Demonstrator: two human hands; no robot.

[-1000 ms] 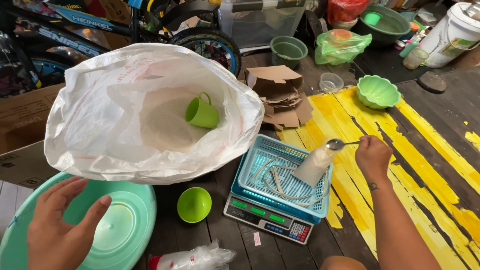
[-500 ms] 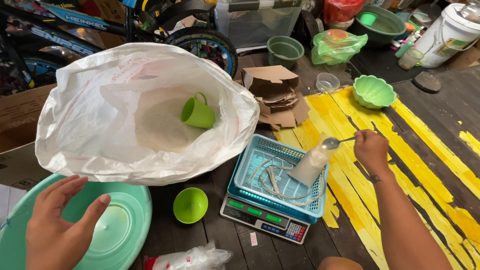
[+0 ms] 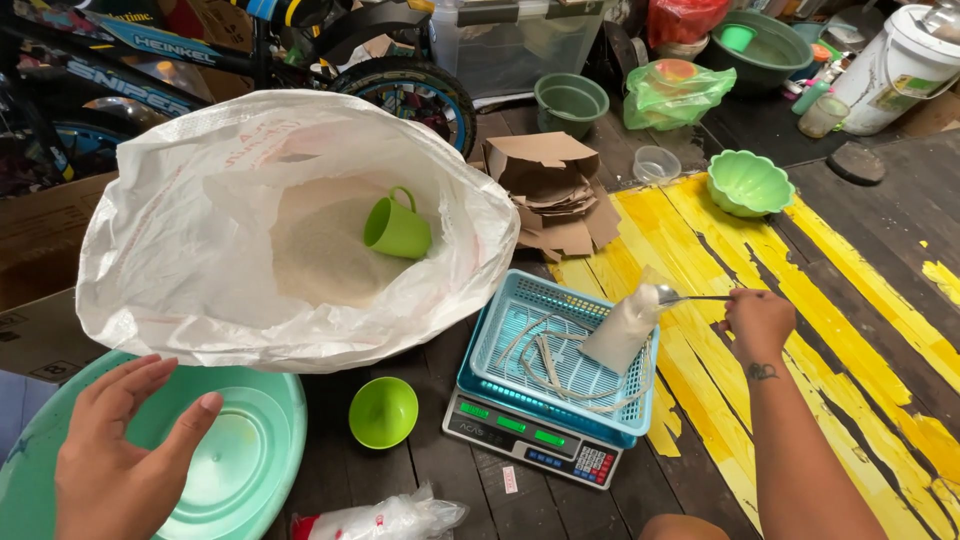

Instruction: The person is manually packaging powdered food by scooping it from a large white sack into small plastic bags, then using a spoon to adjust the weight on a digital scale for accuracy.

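a: right hand (image 3: 757, 322), what's it doing?
b: closed on a spoon (image 3: 690, 296) handle, right of centre in the frame. spoon bowl sits at the top of a small clear bag (image 3: 622, 328) of white grains.
a: where's the bag?
b: leaning upright in a blue basket (image 3: 520, 318), right side of it, centre of the frame. basket sits on a scale (image 3: 530, 438) (green display facing the bottom edge). some pale straps lie in the basket too.
a: left hand (image 3: 125, 465)?
b: lower left, open, fingers spread, holding nothing. it hovers over a big teal basin (image 3: 250, 440); can't tell if it touches.
a: the rest, quick.
b: large white sack (image 3: 300, 220) upper left, mouth open, grains inside, green mug (image 3: 398, 228) lying on them. small green bowl (image 3: 383, 411) on the floor between basin and scale. another filled bag (image 3: 385, 517) at the bottom edge.
a: background?
b: torn cardboard (image 3: 555, 195) just right of the sack, scalloped green bowl (image 3: 748, 183) upper right on yellow-painted planks, white bucket (image 3: 895, 65) top right corner, bike wheel (image 3: 415, 90) behind the sack at the top.
a: spoon full?
b: can't tell, too small.
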